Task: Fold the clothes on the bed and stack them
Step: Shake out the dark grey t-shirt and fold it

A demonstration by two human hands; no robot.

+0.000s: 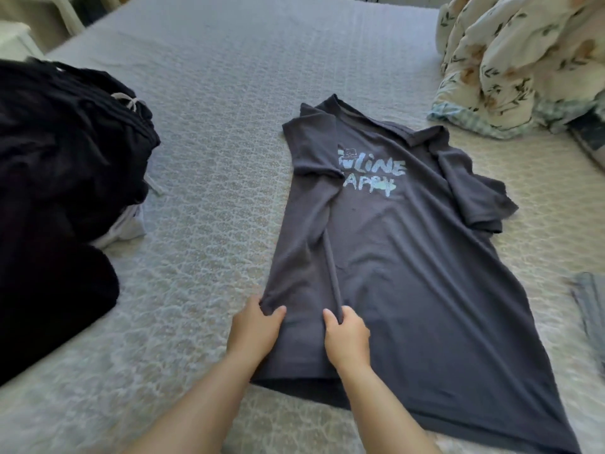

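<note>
Two heaps flank t-shirt point(409, 257): dark clothes point(65, 158), floral quilt point(517, 60).

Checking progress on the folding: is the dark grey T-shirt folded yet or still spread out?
Partly folded: the T-shirt has its left side turned over the front; the right sleeve lies spread. Both hands grip that flap.

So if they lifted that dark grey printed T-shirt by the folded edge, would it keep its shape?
Probably not. The dark grey printed T-shirt looks floppy: it bunches where the left hand and right hand pinch it. Its far sleeve lies crumpled, so the fold would likely sag open. It seems light, lying thin and flat on the patterned bedspread.
</note>
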